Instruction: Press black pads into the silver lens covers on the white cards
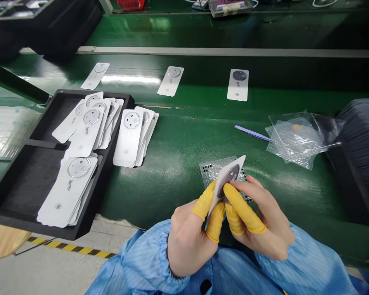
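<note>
My left hand (195,233), with yellow finger cots on its thumb and forefinger, grips a white phone back cover (215,196) that is tilted up on edge. My right hand (258,217) also wears yellow cots. Its covered fingers close at the cover, one lying over the grey camera ring. Whether something small is between these fingertips is hidden. Beneath the cover lies a clear sheet (207,170) with rows of black dots, partly covered by the cover and my right hand.
Back covers (127,137) are stacked beside a black tray (18,168) holding more of them. Three single covers (238,88) lie farther back. Purple tweezers (253,133) touch a pile of clear sheets (295,141). Dark stacked trays (363,147) stand at the right.
</note>
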Demonstrator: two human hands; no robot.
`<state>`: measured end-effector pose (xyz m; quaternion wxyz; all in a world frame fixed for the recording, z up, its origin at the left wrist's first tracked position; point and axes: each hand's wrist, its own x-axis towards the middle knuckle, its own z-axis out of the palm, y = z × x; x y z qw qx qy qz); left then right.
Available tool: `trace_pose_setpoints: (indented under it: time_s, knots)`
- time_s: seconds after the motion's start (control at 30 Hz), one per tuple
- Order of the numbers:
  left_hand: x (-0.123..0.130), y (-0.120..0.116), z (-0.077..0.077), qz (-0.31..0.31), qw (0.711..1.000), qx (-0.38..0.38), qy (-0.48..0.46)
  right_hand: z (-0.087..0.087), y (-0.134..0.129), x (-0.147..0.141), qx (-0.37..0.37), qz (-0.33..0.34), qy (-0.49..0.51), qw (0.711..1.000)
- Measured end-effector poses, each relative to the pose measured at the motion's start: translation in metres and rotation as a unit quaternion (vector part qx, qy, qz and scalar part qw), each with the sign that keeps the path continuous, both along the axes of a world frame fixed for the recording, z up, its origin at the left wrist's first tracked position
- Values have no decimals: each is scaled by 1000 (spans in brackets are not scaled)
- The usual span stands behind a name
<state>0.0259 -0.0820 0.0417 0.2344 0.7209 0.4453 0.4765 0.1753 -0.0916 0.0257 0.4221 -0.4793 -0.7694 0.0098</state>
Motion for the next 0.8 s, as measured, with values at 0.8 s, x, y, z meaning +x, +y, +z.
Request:
trace_pose_setpoints:
  time_s: [0.8]
  knots:
    - [0,15,6,-92,830,-395,-383,5,18,5,-139,-17,267,953]
